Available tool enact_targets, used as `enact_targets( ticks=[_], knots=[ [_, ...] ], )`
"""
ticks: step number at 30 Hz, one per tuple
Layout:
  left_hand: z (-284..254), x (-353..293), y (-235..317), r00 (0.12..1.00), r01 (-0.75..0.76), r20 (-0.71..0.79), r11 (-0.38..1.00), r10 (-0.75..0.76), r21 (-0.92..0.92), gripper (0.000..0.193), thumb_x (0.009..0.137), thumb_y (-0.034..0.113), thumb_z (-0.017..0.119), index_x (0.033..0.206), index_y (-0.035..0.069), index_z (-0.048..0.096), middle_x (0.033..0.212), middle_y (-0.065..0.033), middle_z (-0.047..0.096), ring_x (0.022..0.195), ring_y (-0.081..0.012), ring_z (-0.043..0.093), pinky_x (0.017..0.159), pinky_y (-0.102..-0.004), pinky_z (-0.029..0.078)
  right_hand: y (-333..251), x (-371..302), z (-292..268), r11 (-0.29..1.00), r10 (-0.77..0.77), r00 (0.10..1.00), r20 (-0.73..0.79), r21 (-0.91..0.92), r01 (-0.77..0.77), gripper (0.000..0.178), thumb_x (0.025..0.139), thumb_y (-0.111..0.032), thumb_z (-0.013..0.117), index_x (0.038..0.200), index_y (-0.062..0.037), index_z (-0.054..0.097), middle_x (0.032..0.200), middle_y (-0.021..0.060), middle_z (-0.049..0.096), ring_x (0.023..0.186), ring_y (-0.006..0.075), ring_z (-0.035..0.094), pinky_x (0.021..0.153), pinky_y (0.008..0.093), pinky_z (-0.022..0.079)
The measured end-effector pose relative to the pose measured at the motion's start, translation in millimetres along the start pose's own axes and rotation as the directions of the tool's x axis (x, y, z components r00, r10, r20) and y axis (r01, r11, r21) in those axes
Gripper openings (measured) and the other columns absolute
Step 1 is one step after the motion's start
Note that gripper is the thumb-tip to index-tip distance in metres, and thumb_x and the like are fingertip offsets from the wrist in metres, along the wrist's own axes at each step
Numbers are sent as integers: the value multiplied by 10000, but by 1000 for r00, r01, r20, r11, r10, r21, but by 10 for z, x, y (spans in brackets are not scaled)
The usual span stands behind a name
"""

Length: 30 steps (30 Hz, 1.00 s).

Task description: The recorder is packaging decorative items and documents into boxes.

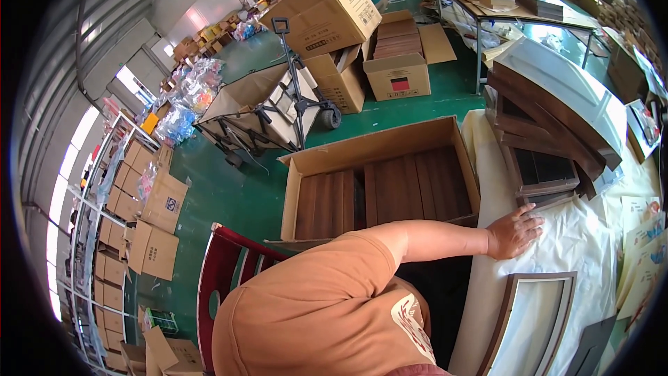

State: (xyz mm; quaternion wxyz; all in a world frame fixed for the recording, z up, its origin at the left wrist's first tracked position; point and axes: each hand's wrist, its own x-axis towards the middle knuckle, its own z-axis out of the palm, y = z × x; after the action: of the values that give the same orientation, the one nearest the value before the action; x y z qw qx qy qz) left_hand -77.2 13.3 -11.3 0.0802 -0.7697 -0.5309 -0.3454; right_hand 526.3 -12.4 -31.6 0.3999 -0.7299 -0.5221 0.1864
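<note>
My left arm in an orange sleeve reaches to the right. My left hand (513, 232) lies with its fingers spread on a table covered in white plastic sheeting (563, 244). Its fingertips are close to the lower edge of a stack of dark brown frames (539, 167); whether they touch is hard to tell. A pale, glossy sheet (567, 83) tops that stack. Nearer to me on the table is a single brown frame with a light inner edge (500, 327). My right hand is out of view.
Beside the table stands an open carton (376, 141) packed with brown wooden pieces (391, 195). A dark red chair (212, 264) is at my left. Farther off are a folding wagon (243, 101), another open carton (396, 76) and a metal-legged table (511, 15). Shelving with boxes (115, 264) lines the left.
</note>
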Motion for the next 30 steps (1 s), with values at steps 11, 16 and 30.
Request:
enact_targets(
  ticks=[11,16,30],
  knots=[
    [-16,21,22,999,11,32,1000,-12,24,385,953,193,605,1279,-6,656,1375,-204,613,1297,-325,574,1290,-545,205,-31,-24,49,996,-13,998,-69,84,19,353,1034,-332,601,1075,-34,787,1013,149,779,929,306,688,863,333,545],
    [-16,-2,27,1000,14,22,999,-15,38,380,956,189,601,1277,-5,659,1365,-202,617,1289,-324,577,1290,-541,207,-451,-164,32,994,-109,993,-40,-9,109,347,1034,-323,602,1071,-31,786,1017,159,776,930,309,686,873,339,543],
    [-51,21,27,999,16,27,999,-17,47,367,955,190,603,1258,-5,672,1347,-198,626,1261,-320,589,1288,-537,211,-376,-157,46,999,-41,999,-34,-27,40,335,1028,-316,607,1082,-34,781,1047,163,772,956,326,679,891,361,538]
  ],
)
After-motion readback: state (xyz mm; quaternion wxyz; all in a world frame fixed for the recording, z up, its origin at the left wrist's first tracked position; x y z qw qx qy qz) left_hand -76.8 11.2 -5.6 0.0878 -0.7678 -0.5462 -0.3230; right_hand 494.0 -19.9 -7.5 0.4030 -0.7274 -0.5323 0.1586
